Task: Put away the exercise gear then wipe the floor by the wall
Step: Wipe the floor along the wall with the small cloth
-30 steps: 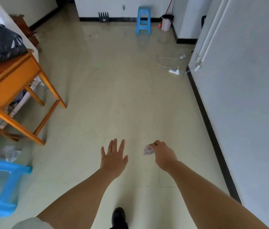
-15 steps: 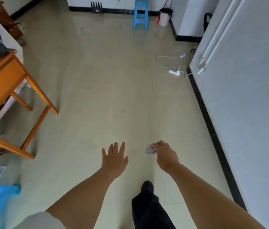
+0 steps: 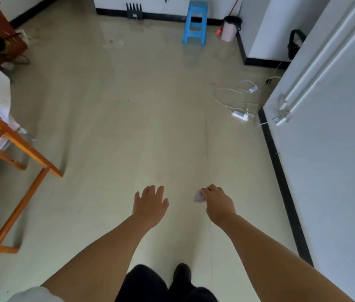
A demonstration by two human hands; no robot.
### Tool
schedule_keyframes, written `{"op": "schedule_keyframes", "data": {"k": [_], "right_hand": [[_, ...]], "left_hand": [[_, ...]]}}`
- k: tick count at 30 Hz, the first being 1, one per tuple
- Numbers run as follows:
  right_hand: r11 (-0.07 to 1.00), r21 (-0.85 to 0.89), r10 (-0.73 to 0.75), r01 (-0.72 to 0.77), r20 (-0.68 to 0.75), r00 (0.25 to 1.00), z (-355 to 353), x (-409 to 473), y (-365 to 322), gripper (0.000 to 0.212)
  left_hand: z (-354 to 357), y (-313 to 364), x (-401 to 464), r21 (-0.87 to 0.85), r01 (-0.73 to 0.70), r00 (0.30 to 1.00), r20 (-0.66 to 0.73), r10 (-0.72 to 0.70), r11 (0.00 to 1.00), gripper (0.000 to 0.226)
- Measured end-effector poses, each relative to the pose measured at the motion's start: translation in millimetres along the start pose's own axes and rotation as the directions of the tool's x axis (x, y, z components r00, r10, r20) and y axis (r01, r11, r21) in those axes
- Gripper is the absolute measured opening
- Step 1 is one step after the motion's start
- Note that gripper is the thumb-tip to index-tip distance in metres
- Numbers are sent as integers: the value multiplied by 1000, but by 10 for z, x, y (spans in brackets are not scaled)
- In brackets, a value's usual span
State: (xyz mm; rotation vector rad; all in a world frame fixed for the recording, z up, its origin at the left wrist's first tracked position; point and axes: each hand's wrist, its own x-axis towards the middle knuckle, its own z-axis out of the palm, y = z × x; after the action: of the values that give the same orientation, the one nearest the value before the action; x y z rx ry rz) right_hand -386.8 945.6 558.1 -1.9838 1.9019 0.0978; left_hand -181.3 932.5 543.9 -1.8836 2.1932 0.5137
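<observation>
Both arms reach out in front of me over the pale tiled floor [image 3: 141,118]. My left hand [image 3: 150,202] is open, palm down, fingers spread, and holds nothing. My right hand [image 3: 217,201] is shut on a small crumpled white wipe [image 3: 198,196] that sticks out to the left of the fingers. The white wall [image 3: 333,149] with its black skirting [image 3: 281,182] runs along my right side. No exercise gear is recognisable in view.
An orange wooden table [image 3: 8,153] stands at the left. A white power strip with cables [image 3: 241,115] lies by the skirting ahead. A blue stool [image 3: 195,21], a pink bin [image 3: 230,29] and a black rack [image 3: 134,10] stand at the far wall.
I have walked forward: the table slid back on the left and the power strip and stool came nearer. My feet changed places below. Both hands kept their pose.
</observation>
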Motion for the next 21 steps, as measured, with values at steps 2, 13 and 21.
{"op": "schedule_keyframes", "data": {"k": [2, 13, 21], "right_hand": [[999, -8, -32, 32, 18, 999, -126, 449, -15, 53], [999, -15, -44, 44, 17, 999, -878, 3180, -324, 53], [996, 39, 78, -78, -7, 997, -1568, 4781, 34, 53]], "left_hand": [[-122, -75, 352, -11, 35, 999, 28, -34, 999, 48], [-1275, -952, 2903, 53, 28, 997, 70, -31, 998, 46], [-2160, -788, 4839, 85, -86, 992, 101, 77, 993, 47]]}}
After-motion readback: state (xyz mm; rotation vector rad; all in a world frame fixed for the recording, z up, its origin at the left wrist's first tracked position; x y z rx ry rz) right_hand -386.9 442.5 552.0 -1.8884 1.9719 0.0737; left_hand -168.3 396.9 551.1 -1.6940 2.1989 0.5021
